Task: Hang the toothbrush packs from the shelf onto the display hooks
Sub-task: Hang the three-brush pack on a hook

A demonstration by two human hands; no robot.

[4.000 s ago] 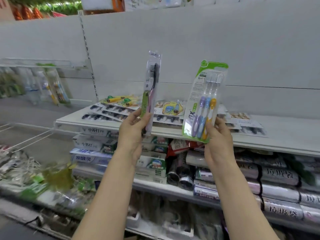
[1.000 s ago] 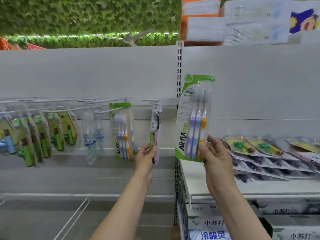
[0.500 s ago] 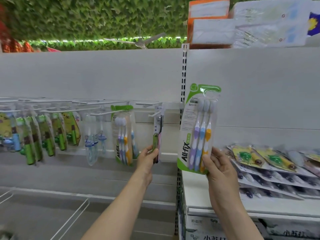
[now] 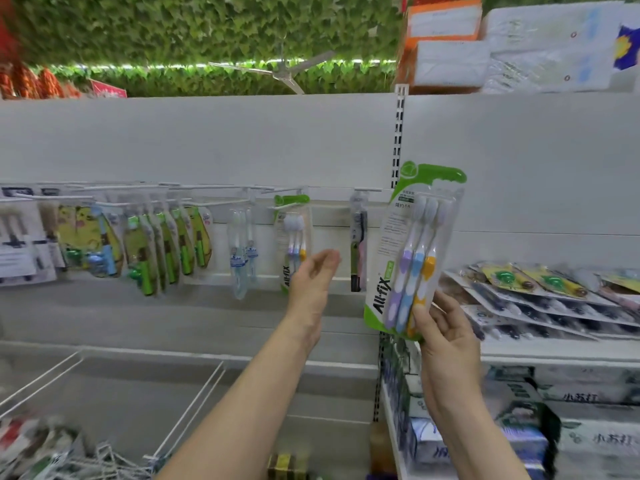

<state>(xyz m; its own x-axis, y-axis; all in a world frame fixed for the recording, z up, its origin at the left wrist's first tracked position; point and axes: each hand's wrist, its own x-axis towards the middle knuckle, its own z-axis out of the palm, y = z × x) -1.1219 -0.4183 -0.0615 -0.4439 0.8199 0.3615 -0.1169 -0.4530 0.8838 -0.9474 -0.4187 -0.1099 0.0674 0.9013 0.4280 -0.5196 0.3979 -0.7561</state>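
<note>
My right hand grips the bottom of a green three-brush pack with purple, blue and yellow brushes, held upright in front of the shelf upright. A slim single-brush pack hangs on the rightmost display hook. My left hand is empty, fingers relaxed, just left of that pack and not touching it. A matching green three-brush pack hangs on the hook behind my left hand. More toothbrush packs lie flat on the white shelf at right.
Several hooks to the left carry green, yellow and clear packs. A wire basket sits lower left. Boxes of toothpaste fill the shelf below at right. A slotted upright divides the two bays.
My left hand hung the slim single-brush pack on the rightmost hook, let go and drew back to the left. The right hand still holds its three-brush pack.
</note>
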